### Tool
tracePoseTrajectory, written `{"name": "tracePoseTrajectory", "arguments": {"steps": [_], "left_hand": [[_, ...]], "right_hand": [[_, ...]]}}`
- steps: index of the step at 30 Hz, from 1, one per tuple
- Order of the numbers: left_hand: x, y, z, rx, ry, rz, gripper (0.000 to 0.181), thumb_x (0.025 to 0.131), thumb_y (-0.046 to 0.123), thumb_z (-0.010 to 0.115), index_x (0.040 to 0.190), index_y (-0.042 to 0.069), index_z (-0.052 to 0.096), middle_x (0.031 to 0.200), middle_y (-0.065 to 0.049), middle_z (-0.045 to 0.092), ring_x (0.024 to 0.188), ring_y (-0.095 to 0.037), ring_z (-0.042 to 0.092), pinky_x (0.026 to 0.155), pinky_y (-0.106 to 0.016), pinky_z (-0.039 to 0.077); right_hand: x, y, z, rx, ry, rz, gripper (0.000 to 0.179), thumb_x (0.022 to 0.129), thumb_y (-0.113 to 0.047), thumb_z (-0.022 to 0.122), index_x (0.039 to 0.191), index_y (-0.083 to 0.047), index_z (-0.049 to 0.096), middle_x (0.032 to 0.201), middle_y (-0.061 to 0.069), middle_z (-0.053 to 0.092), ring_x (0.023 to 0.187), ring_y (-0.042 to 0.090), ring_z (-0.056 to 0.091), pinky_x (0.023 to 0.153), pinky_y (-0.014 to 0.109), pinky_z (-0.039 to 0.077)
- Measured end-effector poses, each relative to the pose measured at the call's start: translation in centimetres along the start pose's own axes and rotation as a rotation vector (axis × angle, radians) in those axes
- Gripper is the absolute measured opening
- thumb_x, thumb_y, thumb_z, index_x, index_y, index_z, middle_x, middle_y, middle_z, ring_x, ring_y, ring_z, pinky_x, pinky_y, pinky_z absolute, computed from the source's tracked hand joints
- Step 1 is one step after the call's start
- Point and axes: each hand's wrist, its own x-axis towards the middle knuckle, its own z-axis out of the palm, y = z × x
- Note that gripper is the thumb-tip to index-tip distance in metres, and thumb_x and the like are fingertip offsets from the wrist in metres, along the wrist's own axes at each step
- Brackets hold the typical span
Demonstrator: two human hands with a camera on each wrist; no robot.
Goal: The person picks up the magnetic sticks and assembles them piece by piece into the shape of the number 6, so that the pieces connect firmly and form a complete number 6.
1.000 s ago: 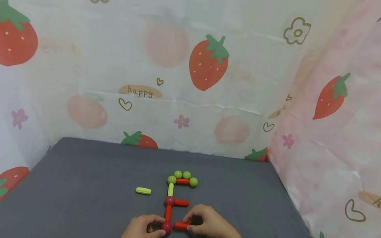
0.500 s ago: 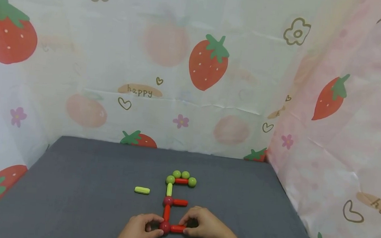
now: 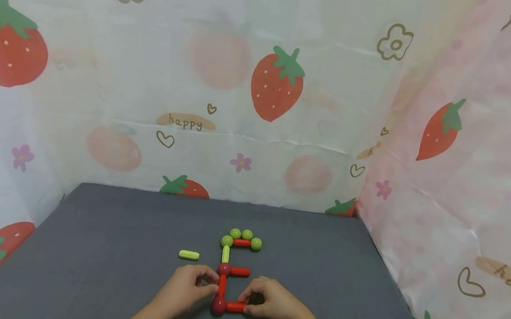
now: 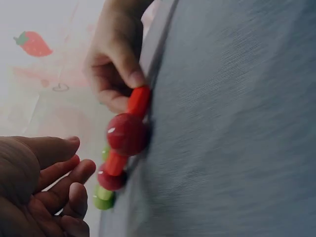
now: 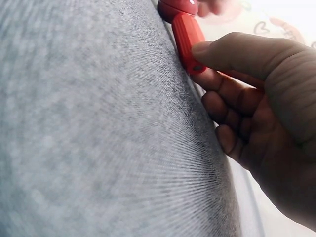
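Observation:
My right hand pinches the free end of a red rod between thumb and fingers. At its other end, the rod meets a dark red ball. My left hand is beside the upright red rod, with bent, loose fingers; in the left wrist view nothing lies between them and a gap separates them from the pieces. Above come a second dark red ball with a red side rod, then a yellow-green rod and a green ball.
At the top, a red rod links two green balls, with two more green balls behind it. A loose yellow-green rod lies to the left on the grey cloth. A strawberry-print curtain encloses the table.
My right hand has moved left, bringing the lower red rod against the bottom red ball. My left hand has let go of that ball and moved up beside the upright red rod.

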Motion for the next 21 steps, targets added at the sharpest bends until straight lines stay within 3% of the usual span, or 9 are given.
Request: {"name": "tracePoseTrajectory", "arguments": {"steps": [5, 12, 15, 21], "left_hand": [[2.3, 1.2, -0.6, 0.084, 0.034, 0.077, 0.020, 0.085, 0.032, 0.075, 0.103, 0.023, 0.072, 0.088, 0.011, 0.068, 0.062, -0.012, 0.051, 0.051, -0.028, 0.041], [6.0, 0.7, 0.5, 0.198, 0.014, 0.165, 0.032, 0.085, 0.038, 0.074, 0.112, 0.023, 0.071, 0.106, 0.006, 0.071, 0.081, -0.008, 0.061, 0.070, -0.031, 0.050], [6.9, 0.3, 1.1, 0.242, 0.007, 0.168, 0.033, 0.084, 0.040, 0.075, 0.112, 0.024, 0.072, 0.105, 0.007, 0.071, 0.086, -0.007, 0.063, 0.073, -0.034, 0.052], [7.6, -0.1, 1.9, 0.312, -0.007, 0.178, 0.030, 0.080, 0.040, 0.078, 0.106, 0.025, 0.075, 0.095, 0.014, 0.072, 0.081, -0.003, 0.063, 0.070, -0.031, 0.052]], "right_hand": [[-0.1, 0.0, 0.0, 0.005, 0.005, -0.012, 0.014, 0.085, -0.029, 0.074, 0.099, -0.030, 0.073, 0.095, -0.017, 0.067, 0.091, 0.003, 0.057, 0.081, 0.021, 0.047], [-0.1, 0.3, -0.1, 0.017, -0.004, -0.015, 0.014, 0.086, -0.031, 0.073, 0.100, -0.030, 0.073, 0.097, -0.017, 0.067, 0.092, 0.001, 0.056, 0.081, 0.021, 0.046], [0.0, 0.4, -0.1, 0.007, 0.003, -0.022, 0.015, 0.086, -0.031, 0.074, 0.101, -0.031, 0.072, 0.097, -0.017, 0.067, 0.093, 0.001, 0.057, 0.082, 0.021, 0.046], [-0.1, 0.5, -0.1, -0.011, -0.002, -0.029, 0.017, 0.085, -0.031, 0.074, 0.102, -0.031, 0.072, 0.098, -0.017, 0.067, 0.094, 0.001, 0.057, 0.085, 0.021, 0.045]]}}
